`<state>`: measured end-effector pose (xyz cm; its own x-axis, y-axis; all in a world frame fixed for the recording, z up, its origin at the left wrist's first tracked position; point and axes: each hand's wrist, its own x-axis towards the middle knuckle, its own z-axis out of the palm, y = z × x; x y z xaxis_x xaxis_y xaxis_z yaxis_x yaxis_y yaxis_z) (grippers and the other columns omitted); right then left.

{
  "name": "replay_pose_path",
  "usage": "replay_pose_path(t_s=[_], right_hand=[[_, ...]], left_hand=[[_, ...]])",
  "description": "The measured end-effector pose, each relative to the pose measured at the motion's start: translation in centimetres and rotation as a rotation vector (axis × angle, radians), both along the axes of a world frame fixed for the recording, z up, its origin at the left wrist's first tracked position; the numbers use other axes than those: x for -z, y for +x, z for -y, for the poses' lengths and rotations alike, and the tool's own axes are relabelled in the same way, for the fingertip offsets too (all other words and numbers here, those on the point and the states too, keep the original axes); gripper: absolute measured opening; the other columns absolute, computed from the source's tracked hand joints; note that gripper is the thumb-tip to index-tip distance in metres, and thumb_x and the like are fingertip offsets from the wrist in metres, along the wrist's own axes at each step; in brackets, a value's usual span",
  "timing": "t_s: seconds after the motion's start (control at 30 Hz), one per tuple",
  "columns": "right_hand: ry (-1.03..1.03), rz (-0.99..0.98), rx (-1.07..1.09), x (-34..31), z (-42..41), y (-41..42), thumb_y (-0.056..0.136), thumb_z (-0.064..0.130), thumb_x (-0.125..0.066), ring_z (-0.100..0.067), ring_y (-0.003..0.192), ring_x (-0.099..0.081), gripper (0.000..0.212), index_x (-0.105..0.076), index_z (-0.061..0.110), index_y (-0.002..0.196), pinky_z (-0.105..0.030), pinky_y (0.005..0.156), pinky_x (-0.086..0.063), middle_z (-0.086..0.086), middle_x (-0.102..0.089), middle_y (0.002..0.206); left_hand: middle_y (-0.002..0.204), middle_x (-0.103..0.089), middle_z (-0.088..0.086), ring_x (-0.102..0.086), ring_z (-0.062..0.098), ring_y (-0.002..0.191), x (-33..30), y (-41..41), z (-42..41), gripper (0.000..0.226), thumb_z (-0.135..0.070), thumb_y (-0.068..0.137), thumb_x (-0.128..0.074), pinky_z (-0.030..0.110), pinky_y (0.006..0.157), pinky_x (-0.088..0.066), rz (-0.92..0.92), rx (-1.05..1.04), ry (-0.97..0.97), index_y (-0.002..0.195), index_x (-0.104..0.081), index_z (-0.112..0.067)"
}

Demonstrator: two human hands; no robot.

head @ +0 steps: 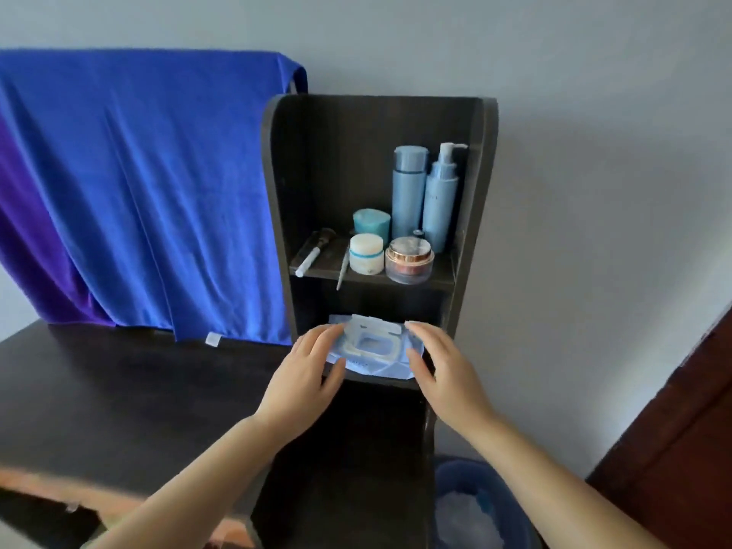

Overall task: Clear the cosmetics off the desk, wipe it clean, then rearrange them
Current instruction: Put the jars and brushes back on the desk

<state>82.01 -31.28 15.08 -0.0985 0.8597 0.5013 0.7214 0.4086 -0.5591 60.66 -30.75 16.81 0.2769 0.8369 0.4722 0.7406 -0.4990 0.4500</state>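
Presently we find both hands at the wipes pack (pixel 374 350), which lies in the lower compartment of the dark shelf unit (pixel 277 192) with its front edge overhanging the ledge. The left hand (pixel 305 374) has its fingers laid over the pack's left end and its thumb under the front edge; the right hand (pixel 439 370) cups the right end with fingers bent loosely over it. We cannot tell how firm either hold is. The pack's lid flap stands open.

The cosmetics are on the shelf above: two tall blue bottles (pixel 426 196), a teal jar (pixel 371 223), a white jar (pixel 366 253), a clear jar with a copper band (pixel 410 259), a makeup brush (pixel 313 253) and a thin stick (pixel 343 271). The tabletop (pixel 138 390) to the left carries none of them; a blue cloth (pixel 138 184) hangs behind it.

Risks noted:
- The pack is soft; drawn out by its ends it may sag, and the open flap could catch on the shelf above.
- The brush and stick overhang the shelf edge directly above the hands; a knock in lifting could bring them down.
- The copper-band jar sits at the very front edge and could be jolted off.
- A blue bin (pixel 475 505) stands below right; anything that falls may land in it.
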Motion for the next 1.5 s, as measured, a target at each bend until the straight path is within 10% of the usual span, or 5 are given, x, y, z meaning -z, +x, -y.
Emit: replay_pose_path(t_s=[0.17, 0.4, 0.9, 1.13, 1.5], right_hand=[[0.269, -0.123, 0.234, -6.0, -3.6, -0.9, 0.090, 0.027, -0.054, -0.017, 0.124, -0.045, 0.046, -0.045, 0.007, 0.130, -0.019, 0.103, -0.034, -0.011, -0.049, 0.134], [-0.036, -0.093, 0.430, -7.7, -9.3, -2.7, 0.076, 0.051, -0.066, -0.031, 0.117, -0.048, 0.080, -0.033, 0.006, 0.133, -0.039, 0.091, -0.043, -0.016, -0.048, 0.130], [0.021, -0.354, 0.195, -7.0, -6.4, -1.5, 0.067, 0.046, -0.077, -0.012, 0.102, -0.058, 0.064, -0.049, 0.018, 0.118, -0.019, 0.079, -0.048, 0.001, -0.058, 0.114], [-0.217, -0.290, -0.130, -4.5, -1.0, -7.5, 0.070, 0.031, -0.078, 0.011, 0.091, -0.056, 0.040, -0.049, 0.038, 0.097, -0.001, 0.075, -0.041, 0.015, -0.060, 0.095], [-0.699, -0.363, 0.066, 12.9, -10.3, -24.5, 0.065, 0.032, -0.081, -0.010, 0.089, -0.061, 0.053, -0.049, 0.018, 0.104, -0.012, 0.074, -0.043, 0.002, -0.062, 0.100]], left_hand=[[0.133, -0.046, 0.007, -0.041, 0.019, 0.124, -6.4, 3.6, -5.5, 0.044, -0.013, 0.089, -0.055, 0.024, 0.101, -0.033, 0.206, 0.032, 0.132, 0.132, -0.041, -0.009], [0.133, -0.044, 0.016, -0.041, 0.031, 0.120, -8.8, 6.5, -12.0, 0.056, -0.034, 0.091, -0.050, 0.039, 0.098, -0.036, -0.047, -0.178, -0.106, 0.136, -0.032, -0.005], [0.125, -0.049, 0.005, -0.045, 0.018, 0.113, -8.0, 3.4, -8.0, 0.059, -0.029, 0.081, -0.067, 0.024, 0.089, -0.037, 0.170, -0.003, 0.020, 0.130, -0.041, -0.013], [0.109, -0.046, -0.010, -0.043, 0.003, 0.095, -1.4, -7.1, -3.2, 0.055, -0.016, 0.075, -0.074, -0.005, 0.075, -0.029, 0.273, -0.069, -0.051, 0.123, -0.047, -0.013], [0.114, -0.051, 0.009, -0.050, 0.026, 0.108, 15.1, -20.6, -14.1, 0.057, -0.024, 0.073, -0.075, 0.031, 0.086, -0.041, 0.203, -0.284, -0.472, 0.121, -0.048, -0.008]])
